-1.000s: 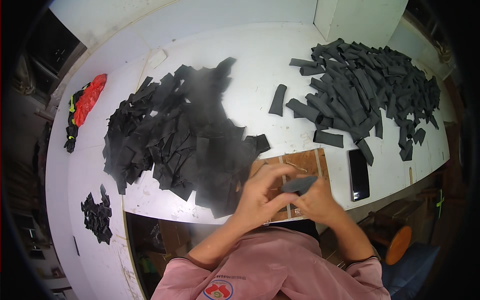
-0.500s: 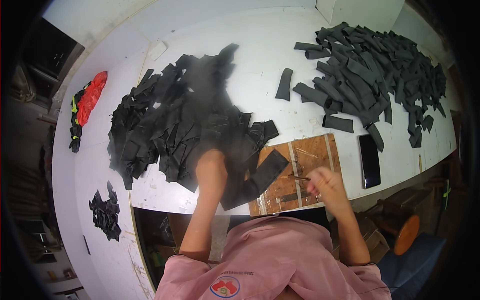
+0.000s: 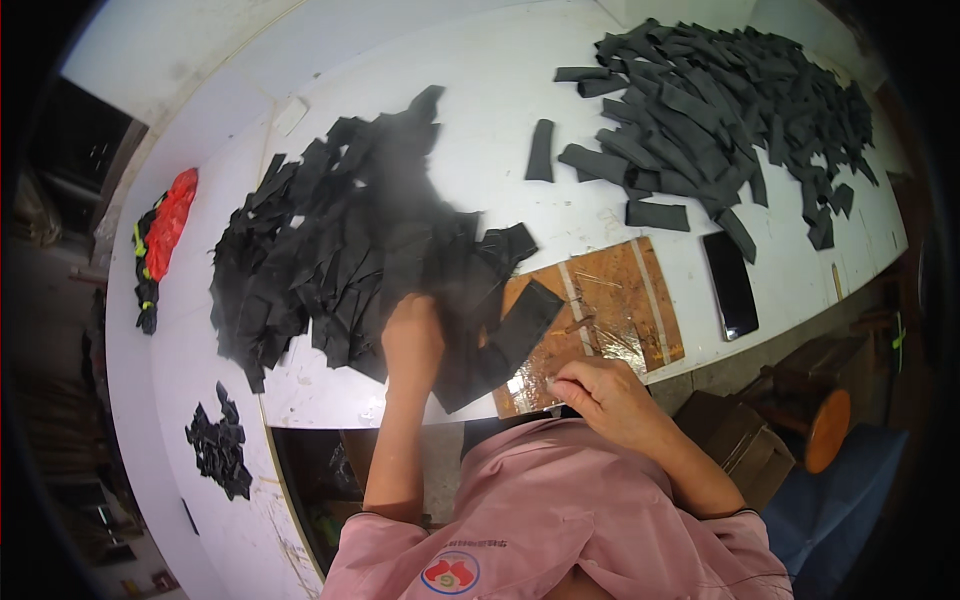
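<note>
My left hand [image 3: 412, 340] is at the near edge of a heap of black fabric pieces [image 3: 340, 240], its fingers curled on the black cloth; the fingertips are partly lost against it. A flat black fabric piece [image 3: 525, 325] sticks out of the heap over a brown board [image 3: 655, 300]. My right hand [image 3: 610, 400] is at the board's front edge with thumb and fingers pinched together; what they hold, if anything, is too small to name. A small brown object [image 3: 578, 325] lies on the board beyond that hand.
At the far right is a large pile of dark grey fabric tubes [image 3: 690, 120], with one loose tube [image 3: 540, 150] beside it. A phone [image 3: 730, 285] lies right of the board. On the left are a red plastic bag [image 3: 172, 225] and small black scraps [image 3: 218, 445]. A round stool [image 3: 828, 430] stands right.
My right hand has come left and nearer to me, to the board's front edge; the thin dark tool seen by it no longer shows in it. My left hand stays at the black heap. The view has shifted slightly.
</note>
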A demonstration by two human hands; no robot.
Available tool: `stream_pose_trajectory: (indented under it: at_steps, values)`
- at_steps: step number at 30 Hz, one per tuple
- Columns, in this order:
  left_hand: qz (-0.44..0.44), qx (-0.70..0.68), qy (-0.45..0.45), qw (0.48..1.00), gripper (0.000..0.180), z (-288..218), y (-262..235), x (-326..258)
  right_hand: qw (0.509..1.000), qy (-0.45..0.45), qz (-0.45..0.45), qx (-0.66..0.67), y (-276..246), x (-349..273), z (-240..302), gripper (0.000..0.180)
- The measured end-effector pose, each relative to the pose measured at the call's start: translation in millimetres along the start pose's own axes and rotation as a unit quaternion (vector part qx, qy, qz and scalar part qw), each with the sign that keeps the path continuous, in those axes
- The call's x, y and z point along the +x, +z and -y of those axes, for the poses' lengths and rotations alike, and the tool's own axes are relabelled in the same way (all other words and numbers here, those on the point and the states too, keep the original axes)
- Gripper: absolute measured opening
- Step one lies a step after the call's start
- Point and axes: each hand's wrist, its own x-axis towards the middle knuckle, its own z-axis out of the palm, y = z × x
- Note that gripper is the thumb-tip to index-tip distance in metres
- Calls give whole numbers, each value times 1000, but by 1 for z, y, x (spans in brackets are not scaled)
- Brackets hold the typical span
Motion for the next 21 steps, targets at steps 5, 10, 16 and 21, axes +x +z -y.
stream_pose_trajectory:
  at_steps: [5, 10, 16, 21]
  values:
    - [-137, -25, -7, 990, 12, 14, 8, 4, 997, -65, -33, 25, 11, 1, -12, 15]
    - [-102, -216, -118, 964, 13, 17, -16, 0, 978, -144, -153, 7, 36, 8, -12, 20]
    - [30, -461, -50, 886, 11, -101, -56, -23, 924, -198, -298, 133, 21, -8, 9, 32]
    - [134, -507, -50, 850, 12, -125, -50, -25, 895, -225, -350, 162, 19, -13, -9, 21]
